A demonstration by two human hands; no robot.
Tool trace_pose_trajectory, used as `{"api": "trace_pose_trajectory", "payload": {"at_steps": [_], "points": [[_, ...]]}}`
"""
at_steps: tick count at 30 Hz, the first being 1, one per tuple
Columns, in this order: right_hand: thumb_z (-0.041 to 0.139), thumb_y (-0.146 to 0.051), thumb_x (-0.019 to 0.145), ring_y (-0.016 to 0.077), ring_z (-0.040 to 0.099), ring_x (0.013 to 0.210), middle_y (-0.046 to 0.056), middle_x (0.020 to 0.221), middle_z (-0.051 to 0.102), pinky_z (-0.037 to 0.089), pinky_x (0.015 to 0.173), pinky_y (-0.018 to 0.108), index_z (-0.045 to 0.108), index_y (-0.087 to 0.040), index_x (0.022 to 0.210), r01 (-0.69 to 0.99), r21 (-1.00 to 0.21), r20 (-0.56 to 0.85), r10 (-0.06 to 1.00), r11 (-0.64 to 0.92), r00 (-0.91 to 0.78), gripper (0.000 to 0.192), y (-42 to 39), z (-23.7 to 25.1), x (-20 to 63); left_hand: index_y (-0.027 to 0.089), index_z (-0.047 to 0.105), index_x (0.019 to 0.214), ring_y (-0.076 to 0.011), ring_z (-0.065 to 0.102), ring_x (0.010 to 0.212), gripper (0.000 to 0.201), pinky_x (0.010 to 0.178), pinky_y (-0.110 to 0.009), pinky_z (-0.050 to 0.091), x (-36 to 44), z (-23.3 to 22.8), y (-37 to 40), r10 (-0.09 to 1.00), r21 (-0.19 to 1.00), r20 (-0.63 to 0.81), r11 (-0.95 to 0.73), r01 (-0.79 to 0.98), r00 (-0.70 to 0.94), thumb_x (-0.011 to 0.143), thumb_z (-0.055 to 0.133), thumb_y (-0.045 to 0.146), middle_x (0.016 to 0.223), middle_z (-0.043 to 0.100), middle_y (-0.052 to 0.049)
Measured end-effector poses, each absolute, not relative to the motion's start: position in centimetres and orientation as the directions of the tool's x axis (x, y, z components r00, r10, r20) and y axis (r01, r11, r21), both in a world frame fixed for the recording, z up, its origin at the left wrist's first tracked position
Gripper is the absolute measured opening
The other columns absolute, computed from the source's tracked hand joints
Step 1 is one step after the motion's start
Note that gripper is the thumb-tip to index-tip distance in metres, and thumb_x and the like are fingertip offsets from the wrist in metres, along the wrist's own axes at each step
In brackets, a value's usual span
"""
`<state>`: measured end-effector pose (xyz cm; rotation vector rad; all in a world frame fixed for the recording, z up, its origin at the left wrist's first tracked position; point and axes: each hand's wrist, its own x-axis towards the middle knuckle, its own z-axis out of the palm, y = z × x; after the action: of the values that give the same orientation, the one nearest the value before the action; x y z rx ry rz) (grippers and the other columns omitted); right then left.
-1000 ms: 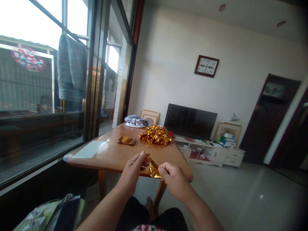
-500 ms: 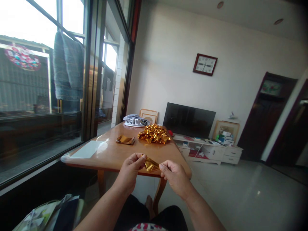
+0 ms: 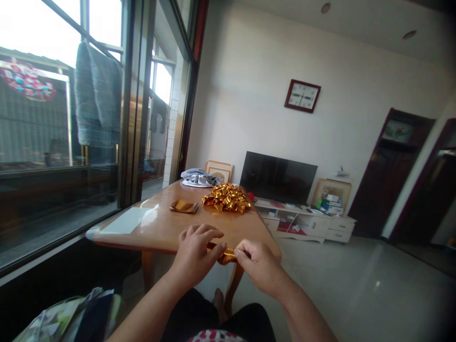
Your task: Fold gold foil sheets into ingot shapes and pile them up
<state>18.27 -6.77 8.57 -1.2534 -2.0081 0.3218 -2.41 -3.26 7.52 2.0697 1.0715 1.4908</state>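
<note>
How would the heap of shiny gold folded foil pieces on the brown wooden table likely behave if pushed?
The heap of shiny gold folded foil pieces would probably spread apart, since it looks like many separate pieces. It is likely light for its bulk, as they look thin. Some might slide easily on the glossy brown wooden table.

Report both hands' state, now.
Left hand: open, beside the gold foil piece; contact can't be told.
Right hand: closed, pinching the gold foil piece.
</note>
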Motion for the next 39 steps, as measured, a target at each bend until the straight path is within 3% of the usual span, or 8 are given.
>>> {"api": "trace_pose_trajectory", "payload": {"at_steps": [5, 9, 16, 24, 33, 39], "points": [[0.052, -0.024, 0.091, 0.0135, 0.056, 0.066, -0.001, 0.068, 0.062, 0.034, 0.059, 0.024, 0.060, -0.019, 0.070, 0.656, -0.535, 0.440, 0.838, 0.533, -0.322, 0.023, -7.1, 8.6, 18.0, 0.031, 0.080, 0.077, -0.0305, 0.055, 0.094, 0.009, 0.106, -0.045, 0.019, -2.0, 7.8, -4.1, 0.732, 0.671, 0.595, -0.680, 0.296, 0.332, 0.075, 0.073, 0.037, 0.081, 0.075, -0.007], [0.053, -0.026, 0.091, 0.0130, 0.054, 0.065, -0.002, 0.066, 0.059, 0.034, 0.059, 0.023, 0.060, -0.019, 0.069, 0.637, -0.565, 0.428, 0.847, 0.524, -0.316, 0.023, -7.3, 8.6, 18.0, 0.030, 0.076, 0.066, -0.0258, 0.058, 0.080, 0.014, 0.105, -0.042, 0.020, -1.9, 7.5, -4.0, 0.733, 0.681, 0.561, -0.673, 0.288, 0.384, 0.078, 0.070, 0.032, 0.068, 0.072, -0.004], [0.057, -0.036, 0.091, 0.0113, 0.048, 0.063, -0.004, 0.066, 0.054, 0.034, 0.057, 0.022, 0.060, -0.017, 0.075, 0.547, -0.707, 0.407, 0.890, 0.448, -0.204, 0.025, -6.5, 8.4, 18.5, 0.025, 0.070, 0.065, -0.0221, 0.059, 0.074, 0.022, 0.088, -0.034, 0.032, -1.7, 7.5, -4.0, 0.744, 0.676, 0.572, -0.666, 0.316, 0.344, 0.085, 0.062, 0.030, 0.066, 0.070, -0.002], [0.055, -0.031, 0.092, 0.0115, 0.048, 0.066, -0.003, 0.068, 0.054, 0.036, 0.058, 0.022, 0.060, -0.017, 0.077, 0.531, -0.701, 0.400, 0.878, 0.477, -0.262, 0.021, -6.6, 8.5, 18.9, 0.022, 0.072, 0.071, -0.0168, 0.055, 0.059, 0.022, 0.061, -0.025, 0.037, -1.8, 7.4, -4.2, 0.781, 0.786, 0.454, -0.578, 0.219, 0.429, 0.086, 0.062, 0.035, 0.061, 0.065, -0.001], [0.055, -0.037, 0.093, 0.0119, 0.048, 0.066, -0.002, 0.069, 0.056, 0.037, 0.060, 0.023, 0.061, -0.017, 0.078, 0.472, -0.743, 0.396, 0.880, 0.475, -0.263, 0.026, -6.5, 8.5, 18.5, 0.014, 0.066, 0.081, -0.0111, 0.049, 0.055, 0.029, 0.053, -0.022, 0.035, -1.4, 6.7, -3.5, 0.823, 0.922, 0.319, -0.385, 0.049, 0.470, 0.085, 0.065, 0.043, 0.063, 0.059, -0.001], [0.053, -0.044, 0.095, 0.0130, 0.049, 0.067, -0.001, 0.073, 0.057, 0.039, 0.061, 0.024, 0.063, -0.018, 0.085, 0.373, -0.798, 0.475, 0.875, 0.473, -0.094, 0.030, -6.2, 8.4, 18.5, 0.014, 0.059, 0.078, -0.0099, 0.047, 0.055, 0.035, 0.054, -0.021, 0.035, -1.4, 6.4, -2.9, 0.850, 0.942, 0.321, -0.330, -0.051, 0.418, 0.088, 0.063, 0.046, 0.064, 0.058, 0.000]]}}
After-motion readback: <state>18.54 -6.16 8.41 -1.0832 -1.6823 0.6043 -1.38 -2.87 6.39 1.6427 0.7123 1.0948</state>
